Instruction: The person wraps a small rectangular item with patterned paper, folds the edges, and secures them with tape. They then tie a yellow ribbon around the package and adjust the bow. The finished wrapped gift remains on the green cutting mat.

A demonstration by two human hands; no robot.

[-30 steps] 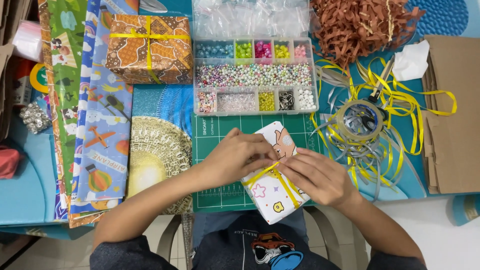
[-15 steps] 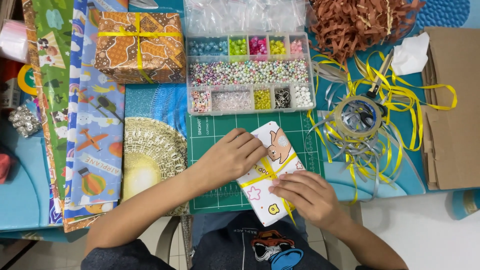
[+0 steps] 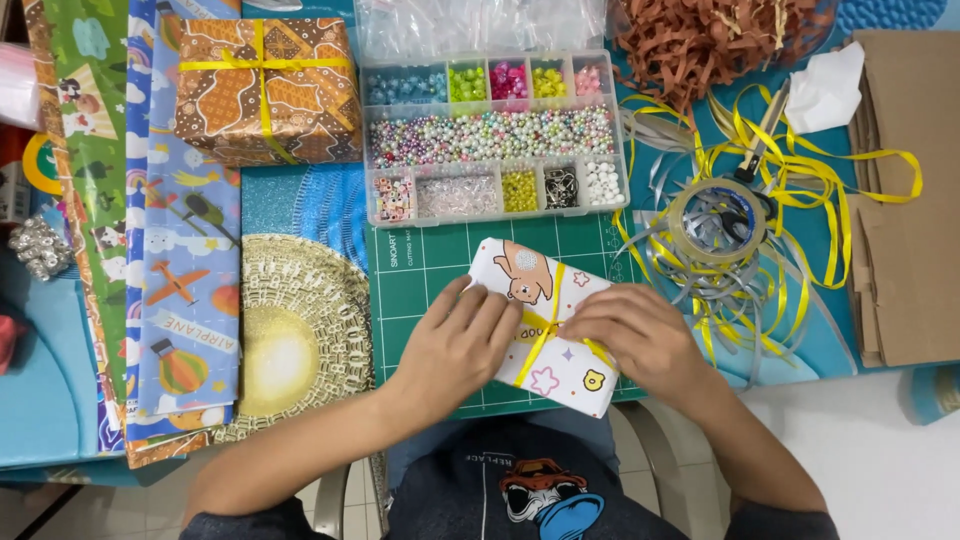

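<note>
Wrapped gift (image 3: 545,325), long axis upper-left to lower-right.

Glossy paper-wrapped parcel (image 3: 545,330), shiny yellow ribbon (image 3: 541,335), clear plastic bead box (image 3: 492,135)

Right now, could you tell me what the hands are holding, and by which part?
Both hands, left hand and right hand, hold the small wrapped gift box on its top face, fingers pinching the yellow ribbon at its middle crossing.

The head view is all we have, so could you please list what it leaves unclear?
- Ribbon knot on the wrapped box: hidden under left hand and right hand.
- Scissors: half buried in yellow ribbon.
- Brown gift: top edge cut off.
</note>
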